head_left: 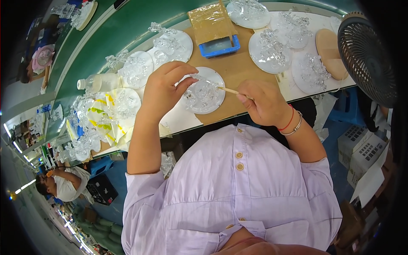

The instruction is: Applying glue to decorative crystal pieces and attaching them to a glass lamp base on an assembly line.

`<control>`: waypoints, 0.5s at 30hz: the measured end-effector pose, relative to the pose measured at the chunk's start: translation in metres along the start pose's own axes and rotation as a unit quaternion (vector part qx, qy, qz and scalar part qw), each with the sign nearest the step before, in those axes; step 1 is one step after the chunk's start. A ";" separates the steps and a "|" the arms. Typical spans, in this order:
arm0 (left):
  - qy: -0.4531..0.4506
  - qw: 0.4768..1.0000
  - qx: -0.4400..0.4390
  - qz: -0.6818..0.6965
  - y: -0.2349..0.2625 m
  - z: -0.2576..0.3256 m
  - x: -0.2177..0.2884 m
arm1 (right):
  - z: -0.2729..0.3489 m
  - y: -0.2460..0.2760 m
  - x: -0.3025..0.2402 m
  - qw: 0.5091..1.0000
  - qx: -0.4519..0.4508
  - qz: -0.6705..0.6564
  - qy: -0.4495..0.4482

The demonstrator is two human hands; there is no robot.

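Observation:
In front of me lies a white round disc [215, 104] with a cluster of clear plastic pieces [203, 91] on it. My left hand [166, 87] reaches over the disc's left side, thumb and fingertips pinched at the upper end of a clear plastic piece [196, 77]. From the right, my right hand [264, 102] grips a thin wooden stick [230, 90] between thumb and fingers. The stick's tip touches or hovers at the right side of the clear cluster; which one I cannot tell.
Several similar discs with clear pieces [173, 46] stand left and right. A blue tray [219, 47] with a taped cardboard cover sits at the back. Left are a clear bottle [97, 83] and a patterned cloth [104, 117]. A black fan [367, 59] stands right; a person [68, 182] sits far left.

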State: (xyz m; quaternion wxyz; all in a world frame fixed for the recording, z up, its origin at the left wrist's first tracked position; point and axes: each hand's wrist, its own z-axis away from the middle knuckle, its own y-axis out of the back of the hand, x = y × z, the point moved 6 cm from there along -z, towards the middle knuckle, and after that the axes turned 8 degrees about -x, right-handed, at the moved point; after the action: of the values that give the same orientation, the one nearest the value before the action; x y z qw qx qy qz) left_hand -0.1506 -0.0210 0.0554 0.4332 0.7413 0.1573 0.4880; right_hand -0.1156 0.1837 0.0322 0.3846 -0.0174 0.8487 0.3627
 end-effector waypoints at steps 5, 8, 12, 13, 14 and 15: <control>-0.009 1.000 -0.025 -0.006 -0.001 -0.003 -0.003 | -0.013 -0.006 -0.003 1.000 -0.004 0.006 -0.013; -0.025 0.999 -0.014 -0.015 0.001 -0.004 -0.005 | -0.013 -0.007 0.000 1.000 0.014 -0.005 -0.003; -0.014 1.000 -0.023 -0.009 0.002 0.000 -0.011 | 0.002 -0.001 0.005 0.998 -0.002 0.020 -0.059; -0.019 1.000 -0.016 -0.008 0.003 0.001 -0.011 | 0.004 0.001 -0.001 0.999 0.001 0.029 -0.043; -0.016 1.000 -0.012 -0.008 0.004 0.002 -0.012 | 0.005 0.002 -0.007 0.999 0.004 0.038 -0.026; -0.005 1.000 -0.022 0.001 0.003 0.001 -0.012 | 0.008 0.001 -0.011 0.999 0.000 0.038 -0.024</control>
State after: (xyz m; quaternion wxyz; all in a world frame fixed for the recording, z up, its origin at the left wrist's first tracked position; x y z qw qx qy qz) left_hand -0.1558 -0.0310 0.0505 0.4495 0.7343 0.1434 0.4880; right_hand -0.1028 0.1871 0.0364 0.3905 0.0237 0.8393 0.3775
